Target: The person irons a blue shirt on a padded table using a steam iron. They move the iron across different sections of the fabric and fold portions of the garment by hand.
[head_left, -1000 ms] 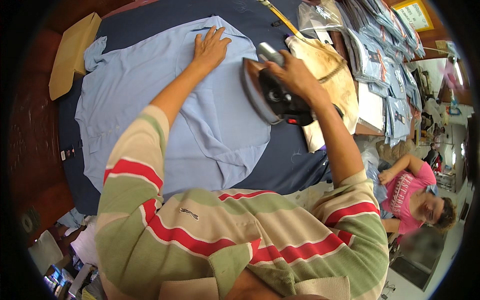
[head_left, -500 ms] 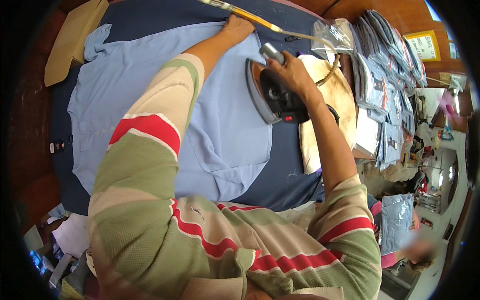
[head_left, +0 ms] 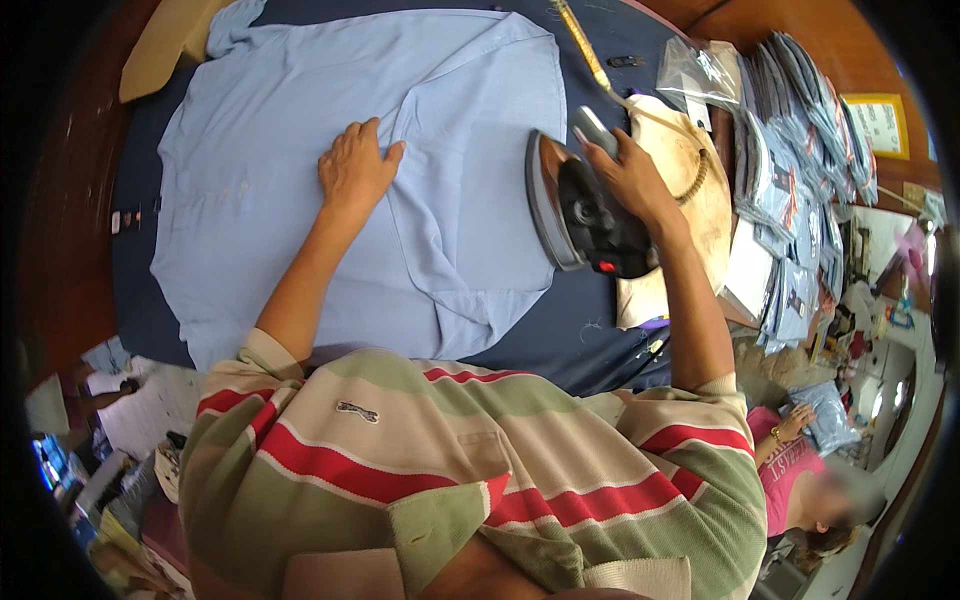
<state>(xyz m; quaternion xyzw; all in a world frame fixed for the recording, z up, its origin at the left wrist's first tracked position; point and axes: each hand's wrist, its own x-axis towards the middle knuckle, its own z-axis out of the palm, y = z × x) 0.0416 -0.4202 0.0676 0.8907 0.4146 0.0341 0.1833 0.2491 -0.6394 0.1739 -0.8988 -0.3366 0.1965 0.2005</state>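
A light blue shirt point(head_left: 280, 110) lies spread on a dark blue cloth-covered table point(head_left: 140, 280), wrinkled along its middle and folded over near the right side. My left hand point(head_left: 358, 168) rests on the shirt left of these folds, thumb apart and holding nothing. My right hand point(head_left: 635, 175) grips the handle of a dark clothes iron point(head_left: 590, 220) with a metal soleplate edge. The iron stands at the shirt's right edge, beside a stained cream pad point(head_left: 655, 130). Whether its soleplate touches the cloth I cannot tell.
A yellowish tube and cord point(head_left: 580, 45) hang over the far side. Stacked bagged garments point(head_left: 790, 150) and a clear plastic bag point(head_left: 695, 75) lie at right. A cardboard box point(head_left: 165, 45) sits far left. Another person point(head_left: 790, 470) holds a bagged garment at lower right.
My left hand has come back from the shirt's far edge to its middle. The iron stays in my right hand near the right edge. The view has shifted; the other person's pose differs.
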